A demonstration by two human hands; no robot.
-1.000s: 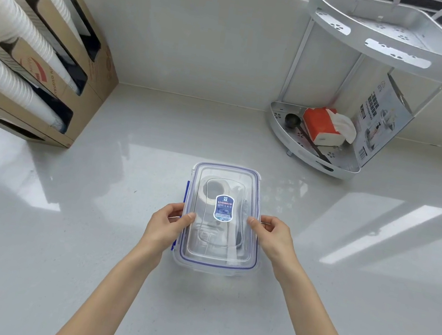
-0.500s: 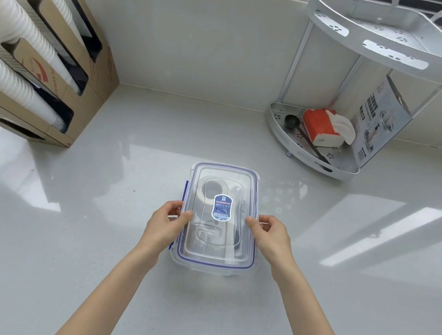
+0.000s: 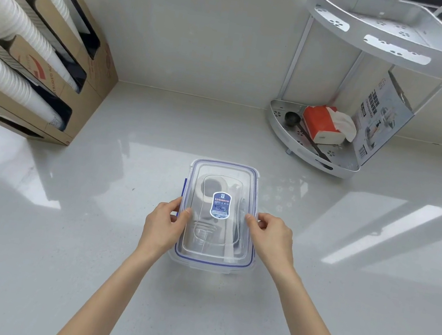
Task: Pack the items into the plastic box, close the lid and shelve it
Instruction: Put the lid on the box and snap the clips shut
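Observation:
A clear plastic box [image 3: 211,262] with a blue-trimmed lid [image 3: 224,173] lies on the white counter, a blue label in the lid's middle. Through the lid I make out a white roll of tape and other pale items, blurred. My left hand [image 3: 164,226] grips the box's left long side, thumb on the lid. On the right long side rests my right hand [image 3: 272,240], fingers curled over the lid's edge. A white two-tier corner shelf [image 3: 311,156] stands at the back right.
The shelf's lower tier holds a black scoop [image 3: 292,119], an orange tissue pack [image 3: 323,124] and a printed carton [image 3: 379,120]; its top tier [image 3: 392,46] has nothing on it. A cardboard dispenser [image 3: 58,99] with stacks of white cups [image 3: 10,23] stands at the left.
Both hands stay on the box's sides; fingers have shifted slightly along the lid edges. The box has not visibly moved.

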